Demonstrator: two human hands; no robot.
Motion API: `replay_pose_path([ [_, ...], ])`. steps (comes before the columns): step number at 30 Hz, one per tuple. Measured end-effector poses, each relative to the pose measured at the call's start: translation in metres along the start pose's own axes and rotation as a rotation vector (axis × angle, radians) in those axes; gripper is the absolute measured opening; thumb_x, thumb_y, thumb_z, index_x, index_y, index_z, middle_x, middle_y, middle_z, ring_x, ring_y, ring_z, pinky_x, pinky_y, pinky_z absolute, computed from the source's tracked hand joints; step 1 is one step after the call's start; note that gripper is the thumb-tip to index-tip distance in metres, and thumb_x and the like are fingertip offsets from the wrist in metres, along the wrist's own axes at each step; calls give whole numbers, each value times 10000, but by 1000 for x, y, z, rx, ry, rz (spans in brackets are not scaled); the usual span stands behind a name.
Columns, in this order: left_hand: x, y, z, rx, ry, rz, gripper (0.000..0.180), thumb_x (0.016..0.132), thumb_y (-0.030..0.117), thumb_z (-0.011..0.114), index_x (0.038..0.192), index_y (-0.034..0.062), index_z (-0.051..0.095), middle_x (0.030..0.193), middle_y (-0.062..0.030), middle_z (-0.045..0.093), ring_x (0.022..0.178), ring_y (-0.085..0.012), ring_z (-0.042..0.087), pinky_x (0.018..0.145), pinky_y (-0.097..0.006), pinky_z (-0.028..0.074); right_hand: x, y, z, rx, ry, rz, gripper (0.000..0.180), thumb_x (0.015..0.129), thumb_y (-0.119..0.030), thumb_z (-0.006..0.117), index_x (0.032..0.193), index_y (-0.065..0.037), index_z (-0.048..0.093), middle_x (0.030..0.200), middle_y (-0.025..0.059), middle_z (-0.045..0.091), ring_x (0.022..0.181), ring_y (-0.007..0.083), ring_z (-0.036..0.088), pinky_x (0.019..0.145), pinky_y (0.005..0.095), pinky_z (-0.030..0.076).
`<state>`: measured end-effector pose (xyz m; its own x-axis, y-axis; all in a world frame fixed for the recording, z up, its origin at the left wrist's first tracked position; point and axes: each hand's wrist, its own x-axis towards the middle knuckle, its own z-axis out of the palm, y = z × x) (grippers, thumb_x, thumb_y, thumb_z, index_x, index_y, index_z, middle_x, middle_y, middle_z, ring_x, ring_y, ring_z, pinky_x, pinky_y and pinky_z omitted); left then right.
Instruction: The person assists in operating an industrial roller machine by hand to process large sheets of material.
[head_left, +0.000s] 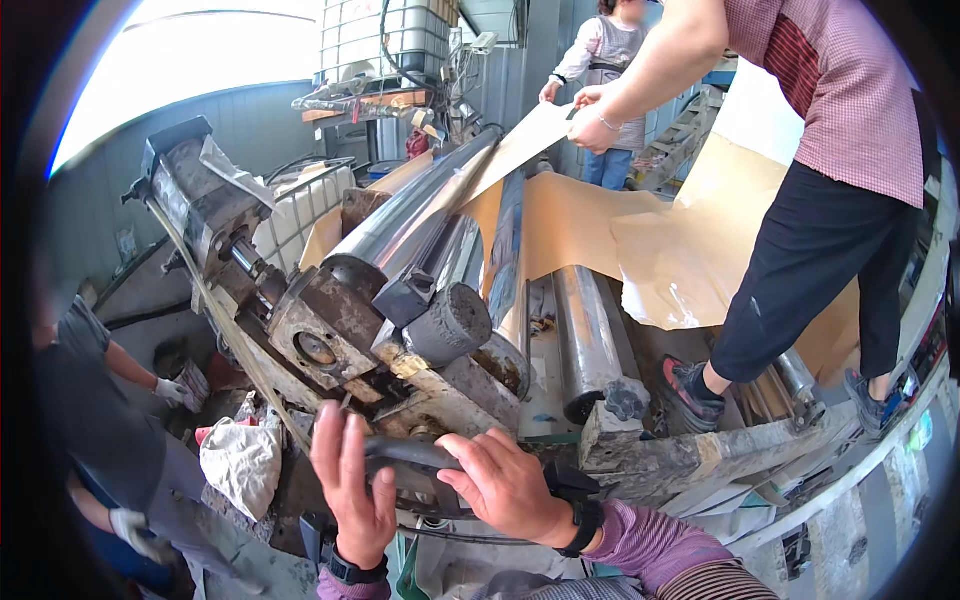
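Left hand point(357, 490) upright, fingers stretched and spread, thumb out to the side; it's at the left end of a dark curved bar point(412, 451), not closed round it. Can't tell if the palm touches. Right hand point(508, 487) at the bar's other end, fingers bent, thumb apart from them, bar end between; can't tell how firmly it grips. So the bar sits between the two hands, at the near side of a grimy machine point(318, 345). Dark wristbands point(582, 528) on both wrists, striped sleeves point(665, 545).

Just beyond the hands: stubby grey cylinder point(450, 325). Farther up, a long shiny roller point(400, 222) slants away. Right of that and beyond the right hand, a lower metal roller point(582, 335) and loose brown paper point(675, 260).

Far right of the hands, a person in a checked shirt point(845, 120) stands bent over, both hands on a paper strip point(525, 148) running down to the rollers. Another person point(608, 55) behind. Left of the left hand: pale cloth bag point(243, 465), then a co-worker's white-gloved hand point(178, 390). Caged tank point(385, 40) at far back.
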<state>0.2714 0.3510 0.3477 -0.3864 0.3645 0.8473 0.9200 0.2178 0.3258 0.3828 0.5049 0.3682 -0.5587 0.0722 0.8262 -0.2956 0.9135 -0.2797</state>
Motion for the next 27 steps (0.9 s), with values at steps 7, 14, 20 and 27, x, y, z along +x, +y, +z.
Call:
replay_pose_path([
  [7, 10, -16, -1, -316, -76, -189, 462, 979, 387, 501, 1199, -11, 587, 1054, -147, 559, 975, -267, 533, 870, -346, 418, -14, 10, 0, 37, 25, 43, 324, 848, -181, 692, 1116, -22, 604, 826, 79, 594, 662, 258, 531, 579, 354, 448],
  [14, 17, -2, 2, -220, -59, -160, 389, 961, 377, 534, 1091, 21, 622, 959, -121, 561, 895, -277, 520, 814, -349, 412, -27, 13, -1, 132, 59, 94, 330, 851, -154, 683, 1135, -17, 586, 872, 93, 612, 683, 274, 538, 602, 366, 451],
  [20, 20, 1, 0, -147, -107, -89, 380, 939, 393, 559, 1076, 48, 642, 982, -122, 582, 921, -297, 523, 822, -374, 413, -39, 15, 2, 191, 84, 137, 347, 846, -137, 685, 1150, -18, 570, 930, 109, 629, 723, 297, 560, 633, 379, 462],
  [27, 23, 9, -1, -147, -126, -63, 375, 929, 390, 571, 1085, 60, 657, 984, -117, 583, 925, -289, 532, 830, -378, 404, -48, 15, 3, 226, 95, 205, 343, 850, -150, 678, 1148, -20, 570, 923, 118, 620, 743, 314, 572, 640, 391, 464],
])
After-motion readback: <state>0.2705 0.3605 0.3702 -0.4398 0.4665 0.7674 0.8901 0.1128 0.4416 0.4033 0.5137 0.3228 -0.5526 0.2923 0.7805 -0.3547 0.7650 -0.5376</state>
